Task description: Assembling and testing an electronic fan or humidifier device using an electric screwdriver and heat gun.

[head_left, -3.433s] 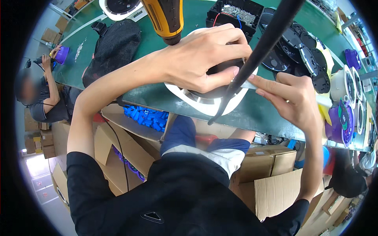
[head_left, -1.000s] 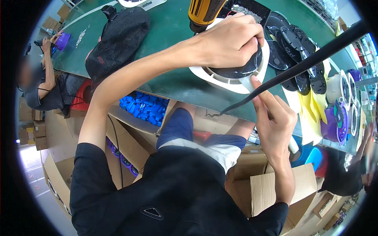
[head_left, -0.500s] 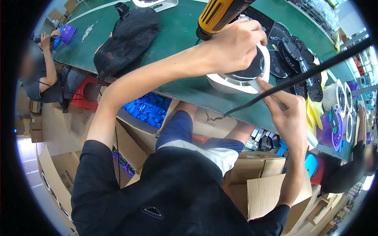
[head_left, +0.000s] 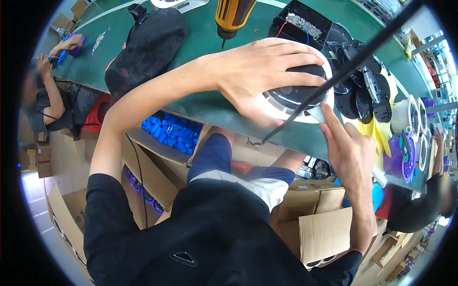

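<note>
A round white housing point(head_left: 329, 71) with a glossy black disc point(head_left: 286, 95) set in it lies on the green table. My left hand point(head_left: 267, 71) spreads over it, fingers stretched across the disc and thumb by the near rim. At the near right, my right hand point(head_left: 348, 143) pinches a short white tab point(head_left: 315, 113) at the housing's edge between index finger and thumb. Whether the tab belongs to the housing I cannot tell. A yellow and black power screwdriver point(head_left: 234, 16) points down beyond my left wrist, with no hand on it.
Screws fill a black box point(head_left: 303, 26) behind the housing. Black discs point(head_left: 355, 71) are heaped to the right, near purple and white housings point(head_left: 400, 152). A black mesh bag point(head_left: 148, 47) lies left. A dark cable point(head_left: 353, 66) crosses in front. Co-workers sit at both sides.
My left hand has opened out from a curled shape near the screwdriver and now lies across the disc. The screwdriver has shifted left. My right hand stays at the housing's edge.
</note>
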The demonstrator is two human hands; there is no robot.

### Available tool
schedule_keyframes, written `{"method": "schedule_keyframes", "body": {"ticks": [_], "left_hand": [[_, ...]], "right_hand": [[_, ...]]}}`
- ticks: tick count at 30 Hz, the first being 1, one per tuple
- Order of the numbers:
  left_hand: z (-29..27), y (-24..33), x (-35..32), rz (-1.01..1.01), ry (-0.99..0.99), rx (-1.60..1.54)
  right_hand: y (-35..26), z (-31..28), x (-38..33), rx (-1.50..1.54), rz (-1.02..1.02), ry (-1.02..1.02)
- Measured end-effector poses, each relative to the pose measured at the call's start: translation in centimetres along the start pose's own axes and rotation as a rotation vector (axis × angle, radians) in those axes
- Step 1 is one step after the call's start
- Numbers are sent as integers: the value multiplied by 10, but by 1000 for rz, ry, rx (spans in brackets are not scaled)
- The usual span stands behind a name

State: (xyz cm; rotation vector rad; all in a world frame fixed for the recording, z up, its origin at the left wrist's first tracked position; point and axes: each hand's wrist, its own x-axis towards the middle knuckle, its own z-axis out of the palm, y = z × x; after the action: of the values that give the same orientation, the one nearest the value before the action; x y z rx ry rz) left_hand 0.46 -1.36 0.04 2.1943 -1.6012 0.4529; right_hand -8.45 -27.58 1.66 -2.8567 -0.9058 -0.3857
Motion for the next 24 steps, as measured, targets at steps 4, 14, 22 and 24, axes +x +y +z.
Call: {"method": "schedule_keyframes", "body": {"ticks": [4,14,22,24], "left_hand": [[6,4,1,-51,44,0],[17,21,5,-190,133,99],[-2,-3,23,-194,-93,-106],[-1,-12,23,-127,-79,-117]], "right_hand": [[-13,9,-7,-147,9,88],[-31,5,-10,-60,198,31],[1,3,-2,244,109,102],[0,-7,4,369,194,-8]]}}
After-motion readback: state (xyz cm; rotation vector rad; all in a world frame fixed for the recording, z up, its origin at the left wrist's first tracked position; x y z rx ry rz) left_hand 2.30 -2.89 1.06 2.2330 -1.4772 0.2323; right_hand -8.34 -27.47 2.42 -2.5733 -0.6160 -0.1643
